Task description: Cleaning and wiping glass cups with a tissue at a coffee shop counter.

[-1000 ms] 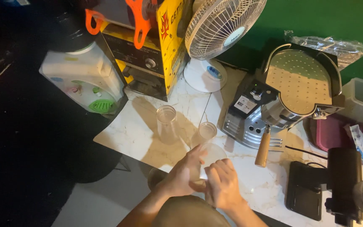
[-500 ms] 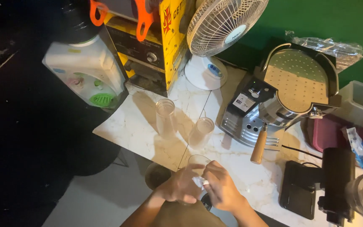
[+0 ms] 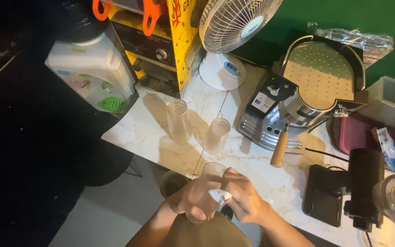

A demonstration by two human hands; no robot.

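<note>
Head view: both hands have drawn in to six o'clock, left hand (image 3: 196, 199) clamped round a clear plastic cup (image 3: 211, 170) over the marble surface (image 3: 261, 169) edge, right hand (image 3: 245, 199) pinching white paper (image 3: 219, 196).

A marble counter (image 3: 252, 158) is seen, pale with brown veins. Two clear cups (image 3: 178, 120) (image 3: 217, 134) are stood near its middle. At 12 o'clock a white fan (image 3: 223, 68) is set, with a yellow machine (image 3: 161, 43) at 11. An espresso machine (image 3: 293, 107) is placed at 2 o'clock, and a black grinder (image 3: 362, 185) at 4.
</note>
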